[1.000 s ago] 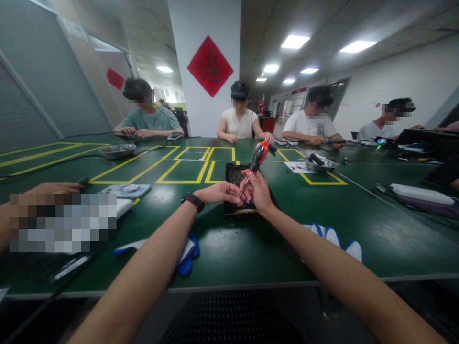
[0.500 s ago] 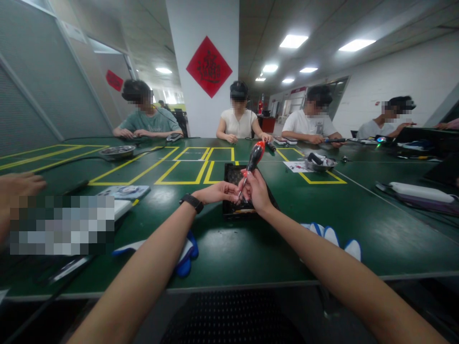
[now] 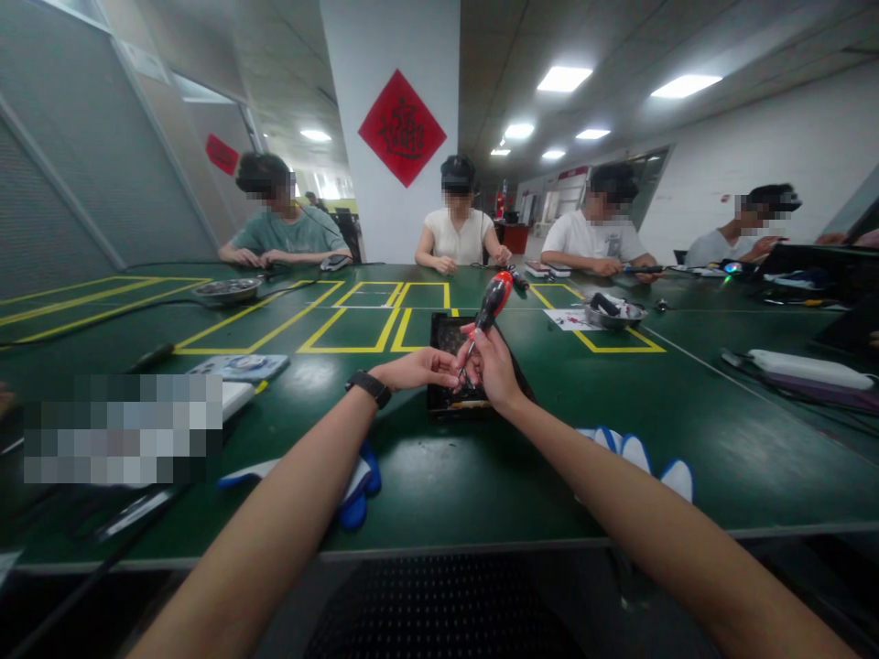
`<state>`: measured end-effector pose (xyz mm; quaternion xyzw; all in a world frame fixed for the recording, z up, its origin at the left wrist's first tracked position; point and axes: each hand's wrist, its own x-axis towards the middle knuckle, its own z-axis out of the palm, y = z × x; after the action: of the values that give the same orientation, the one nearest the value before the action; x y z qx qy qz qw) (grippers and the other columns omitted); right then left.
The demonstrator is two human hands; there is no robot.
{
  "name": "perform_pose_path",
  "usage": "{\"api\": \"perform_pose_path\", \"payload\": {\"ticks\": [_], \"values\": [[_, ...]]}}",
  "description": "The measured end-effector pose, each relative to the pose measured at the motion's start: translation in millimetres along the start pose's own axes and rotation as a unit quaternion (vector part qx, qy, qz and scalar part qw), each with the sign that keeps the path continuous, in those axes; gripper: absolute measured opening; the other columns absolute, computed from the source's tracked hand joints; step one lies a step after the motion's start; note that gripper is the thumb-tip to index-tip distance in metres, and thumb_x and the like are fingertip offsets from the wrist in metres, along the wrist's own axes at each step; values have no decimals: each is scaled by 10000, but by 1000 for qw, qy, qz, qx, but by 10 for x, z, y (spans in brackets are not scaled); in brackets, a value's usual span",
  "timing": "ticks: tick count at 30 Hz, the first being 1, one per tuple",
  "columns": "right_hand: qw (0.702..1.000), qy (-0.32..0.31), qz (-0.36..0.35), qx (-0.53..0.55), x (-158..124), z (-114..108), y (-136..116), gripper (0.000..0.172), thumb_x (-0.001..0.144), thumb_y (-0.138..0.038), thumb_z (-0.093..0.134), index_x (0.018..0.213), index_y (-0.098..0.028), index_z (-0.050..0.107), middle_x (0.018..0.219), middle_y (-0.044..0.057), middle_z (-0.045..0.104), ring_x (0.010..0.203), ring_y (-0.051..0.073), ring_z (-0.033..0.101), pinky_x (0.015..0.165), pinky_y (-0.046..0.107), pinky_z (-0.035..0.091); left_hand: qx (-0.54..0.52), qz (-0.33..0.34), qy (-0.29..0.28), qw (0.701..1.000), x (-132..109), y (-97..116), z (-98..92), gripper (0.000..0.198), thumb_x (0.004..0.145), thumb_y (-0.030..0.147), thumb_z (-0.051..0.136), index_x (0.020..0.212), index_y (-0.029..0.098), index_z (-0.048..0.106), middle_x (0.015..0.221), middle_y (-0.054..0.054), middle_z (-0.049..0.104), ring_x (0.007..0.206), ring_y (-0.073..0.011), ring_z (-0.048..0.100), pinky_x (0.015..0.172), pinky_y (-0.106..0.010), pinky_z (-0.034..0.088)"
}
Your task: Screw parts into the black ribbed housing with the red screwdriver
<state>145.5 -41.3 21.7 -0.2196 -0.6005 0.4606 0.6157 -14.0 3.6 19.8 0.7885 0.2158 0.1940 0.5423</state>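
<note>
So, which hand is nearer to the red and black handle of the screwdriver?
Right. The right hand grips the screwdriver just below its handle, which sticks up above the fingers. The left hand is lower and to the left, its fingertips by the tip.

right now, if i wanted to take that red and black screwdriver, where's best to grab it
Probably the thick handle of the screwdriver, coming from above and the far side. It tilts up and away, standing free above the right hand, which pinches the thin shaft; the left hand crowds the tip.
</note>
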Motion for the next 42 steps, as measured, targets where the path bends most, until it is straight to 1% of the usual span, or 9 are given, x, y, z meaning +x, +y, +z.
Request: {"api": "perform_pose_path", "payload": {"ticks": [4,10,15,20,26,31,35,38,42], "values": [[1000,-1,10,15,6,-4,21,273,850,-450,400,985,-214,430,556,-73,550,307,42,380,309,157,330,-23,9,-26,999,2,35,7,264,752,285,626,932,92,642,877,-80,649,844,-149,584,862,-298,414],[999,33,-19,-21,1,3,23,261,857,-433,404,977,-204,445,570,-59,569,314,22,365,309,136,242,-31,11,11,999,23,28,45,279,698,248,680,941,118,632,929,-52,646,847,-128,580,840,-276,424],[1000,6,-12,-15,-13,14,-4,268,854,-440,404,988,-211,441,584,-63,568,311,22,363,312,140,251,-23,6,19,1000,20,1,17,276,692,267,682,910,101,645,874,-60,655,802,-130,585,801,-267,436],[1000,-1,2,7,-1,6,7,274,853,-453,396,996,-222,431,566,-76,543,310,34,360,323,154,317,-18,8,15,1000,7,-3,-20,264,717,298,658,868,82,658,846,-89,666,804,-148,598,820,-293,437],[999,40,-21,-15,13,6,9,264,859,-440,398,972,-207,449,534,-72,519,315,27,339,308,149,217,-38,5,49,998,39,-35,4,294,657,256,712,889,102,619,844,-50,653,764,-111,596,779,-269,447],[999,23,-20,-21,-7,25,-21,268,856,-437,409,982,-204,450,541,-71,527,315,27,337,311,154,219,-23,7,51,998,49,-60,17,302,637,235,725,881,99,610,837,-40,648,735,-101,592,755,-267,454],[1000,9,-8,-19,-21,25,-31,296,851,-464,395,997,-212,443,567,-67,545,308,27,332,312,158,242,-21,-4,19,1000,20,-35,-7,296,674,270,697,897,86,635,863,-87,671,786,-139,614,812,-312,454],[999,22,-6,-22,-19,22,-27,308,847,-480,388,987,-211,445,550,-69,527,315,30,328,314,158,231,-17,-4,8,1000,10,-13,-13,297,693,301,678,900,89,654,895,-102,676,839,-158,616,850,-317,443],[999,47,-10,-24,-8,29,-24,312,845,-484,389,967,-204,453,507,-76,477,327,34,326,320,157,212,-12,-7,35,999,25,-7,11,278,656,285,706,860,108,639,848,-56,662,786,-131,602,807,-289,452]]}}
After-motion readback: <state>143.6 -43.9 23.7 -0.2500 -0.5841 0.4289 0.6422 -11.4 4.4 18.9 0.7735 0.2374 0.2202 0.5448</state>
